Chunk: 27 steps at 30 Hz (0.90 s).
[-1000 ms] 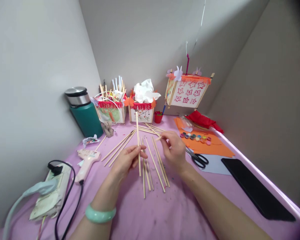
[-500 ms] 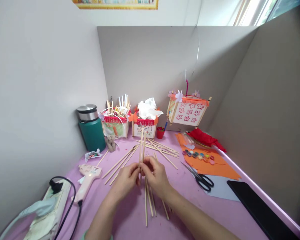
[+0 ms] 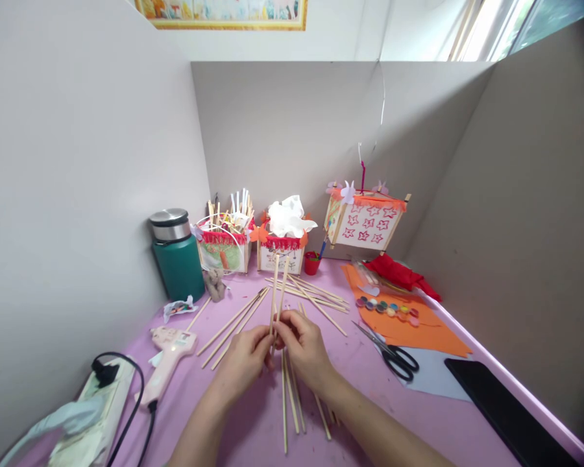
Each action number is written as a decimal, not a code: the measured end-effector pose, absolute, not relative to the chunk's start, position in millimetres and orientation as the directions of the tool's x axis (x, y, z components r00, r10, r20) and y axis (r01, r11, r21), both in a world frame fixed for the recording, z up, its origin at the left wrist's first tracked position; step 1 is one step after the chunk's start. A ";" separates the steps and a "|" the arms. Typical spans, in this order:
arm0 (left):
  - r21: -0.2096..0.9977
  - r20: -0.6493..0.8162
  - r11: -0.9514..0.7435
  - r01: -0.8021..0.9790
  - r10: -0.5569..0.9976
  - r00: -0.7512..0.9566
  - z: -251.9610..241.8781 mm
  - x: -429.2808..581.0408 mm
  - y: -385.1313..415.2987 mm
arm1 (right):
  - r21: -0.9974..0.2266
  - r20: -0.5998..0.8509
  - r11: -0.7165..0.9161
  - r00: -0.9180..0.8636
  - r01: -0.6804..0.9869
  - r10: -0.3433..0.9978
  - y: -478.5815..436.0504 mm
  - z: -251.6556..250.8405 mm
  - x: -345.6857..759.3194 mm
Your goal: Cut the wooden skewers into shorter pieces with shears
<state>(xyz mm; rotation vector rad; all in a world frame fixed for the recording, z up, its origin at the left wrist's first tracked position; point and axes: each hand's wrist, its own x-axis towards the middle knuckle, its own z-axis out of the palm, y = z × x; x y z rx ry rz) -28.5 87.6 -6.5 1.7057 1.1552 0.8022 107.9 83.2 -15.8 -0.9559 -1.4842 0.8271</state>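
Close together over the middle of the table, my left hand and my right hand are both closed on thin wooden sticks. One stick rises nearly upright from the fingers of my left hand. A second stick, leaning slightly right, is pinched in my right hand. The lower parts of both are largely covered by the fingers. Beneath my hands several loose sticks lie on the pink tabletop. More sticks lie to the left, and others cross behind my hands.
At left are a pink glue gun, a power strip and a green flask. Scissors, orange paper, paint pots and a black phone-like slab lie right. Decorated boxes and a hanging lantern stand behind.
The tops of the two held sticks have spread slightly apart. The view has tilted up a little, so everything sits lower in the picture.
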 end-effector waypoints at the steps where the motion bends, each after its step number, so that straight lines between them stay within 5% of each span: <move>1: 0.920 0.029 -0.164 0.357 0.935 0.355 -5.9 -28.6 87.3 | -0.893 0.428 0.430 -0.044 0.132 0.903 83.3 -15.7 108.2; 8: 0.917 0.051 -0.198 0.347 0.920 0.389 -1.8 -31.8 84.4 | -0.795 0.523 0.524 -0.095 0.305 0.847 82.9 -10.5 112.2; 27: 0.838 0.201 -0.310 0.450 0.941 0.273 7.2 -31.7 82.1 | -0.762 0.552 0.568 -0.145 0.312 0.821 83.9 5.2 114.5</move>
